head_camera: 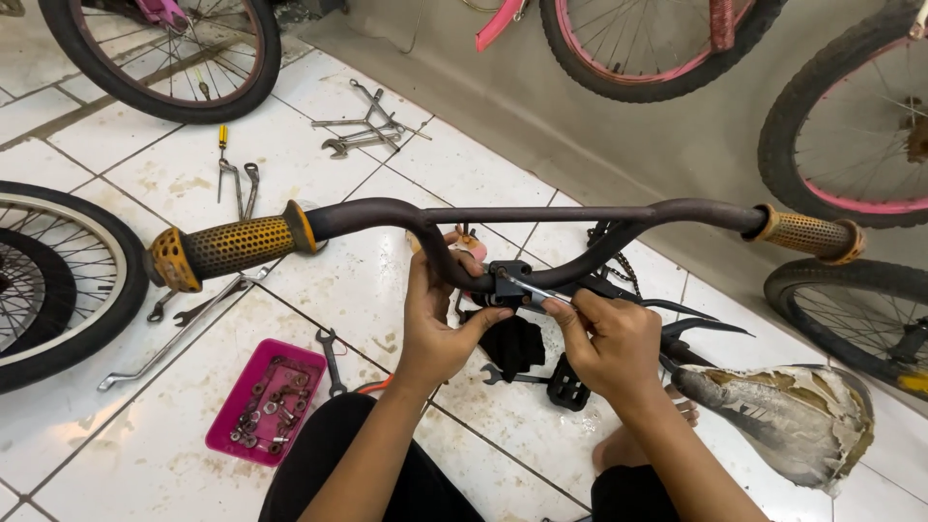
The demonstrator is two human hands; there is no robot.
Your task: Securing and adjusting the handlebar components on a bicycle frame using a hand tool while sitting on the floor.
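A dark, rusty bicycle handlebar (541,215) with worn yellow grips (232,246) spans the view in front of me. My left hand (437,314) clasps the curved bar just left of the black stem clamp (509,283). My right hand (607,338) pinches a thin silver tool (537,290) whose tip meets the stem clamp. Below the clamp hangs a black cloth (512,343). A torn, worn saddle (788,416) lies at the lower right, beside my right forearm.
A pink tray (263,401) of nuts and washers sits on the white tiled floor at lower left. Wrenches (362,130) and a screwdriver (222,140) lie scattered about the floor. Bicycle wheels (58,280) ring the space: left, top and right. A black pedal (567,385) lies under my hands.
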